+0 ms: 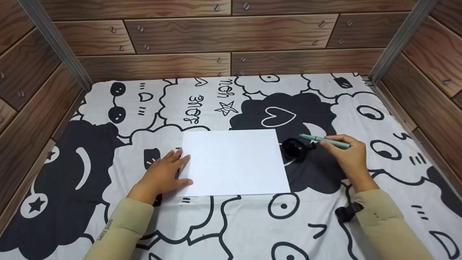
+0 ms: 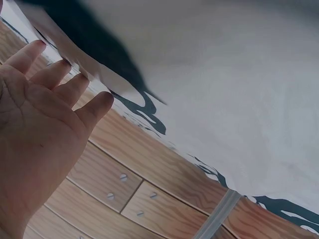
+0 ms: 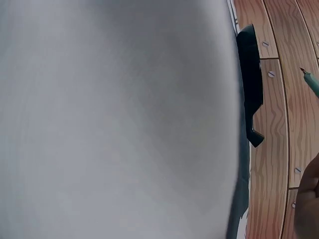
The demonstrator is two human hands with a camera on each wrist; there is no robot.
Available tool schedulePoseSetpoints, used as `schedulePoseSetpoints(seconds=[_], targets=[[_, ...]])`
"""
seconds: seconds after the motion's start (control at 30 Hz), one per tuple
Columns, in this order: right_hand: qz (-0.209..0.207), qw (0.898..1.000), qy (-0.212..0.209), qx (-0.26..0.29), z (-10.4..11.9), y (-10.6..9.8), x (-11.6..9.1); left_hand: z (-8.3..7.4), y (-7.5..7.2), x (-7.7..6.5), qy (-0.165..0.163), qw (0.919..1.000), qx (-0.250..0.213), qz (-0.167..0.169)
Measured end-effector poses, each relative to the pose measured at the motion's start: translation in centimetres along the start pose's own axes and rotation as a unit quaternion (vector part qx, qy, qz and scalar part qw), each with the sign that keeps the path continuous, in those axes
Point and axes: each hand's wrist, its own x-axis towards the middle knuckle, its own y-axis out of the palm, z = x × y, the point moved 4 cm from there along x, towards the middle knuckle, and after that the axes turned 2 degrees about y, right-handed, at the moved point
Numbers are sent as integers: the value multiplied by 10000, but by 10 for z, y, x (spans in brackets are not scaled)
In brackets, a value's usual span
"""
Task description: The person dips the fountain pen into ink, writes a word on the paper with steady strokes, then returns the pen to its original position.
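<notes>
The relation that matters most here, I judge, is between the nib and the sheet: the white paper (image 1: 231, 162) lies to the left of the right hand (image 1: 351, 157), with a small black round dish (image 1: 293, 148) between them. The right hand pinches a teal nib pen (image 1: 338, 143) between thumb and fingers, its long axis running roughly sideways, the nib (image 3: 302, 70) pointing left and slightly away from the person. In the right wrist view the nib hangs in the air, clear of the dish (whether straight above it, I cannot tell).

The paper's longer side also runs left to right, flat on the patterned cloth (image 1: 249, 225). The left hand (image 1: 164, 173) is nearer to it, fingers spread, thumb and fingertips resting at its left edge. The dish sits just beside the paper's right edge, its short handle (image 1: 312, 145) toward the right hand.
</notes>
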Motion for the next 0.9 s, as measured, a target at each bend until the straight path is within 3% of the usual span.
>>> schedulePoseSetpoints(seconds=[0.23, 0.47, 0.9], targets=[[-54, 9956, 213, 914, -23, -1, 7, 1, 1, 0, 10, 10000, -41, 0], [601, 9791, 256, 1924, -28, 7, 8, 3, 3, 0, 53, 10000, -45, 6], [2036, 9666, 375, 1512, -24, 18, 4, 1, 1, 0, 45, 10000, -27, 60]])
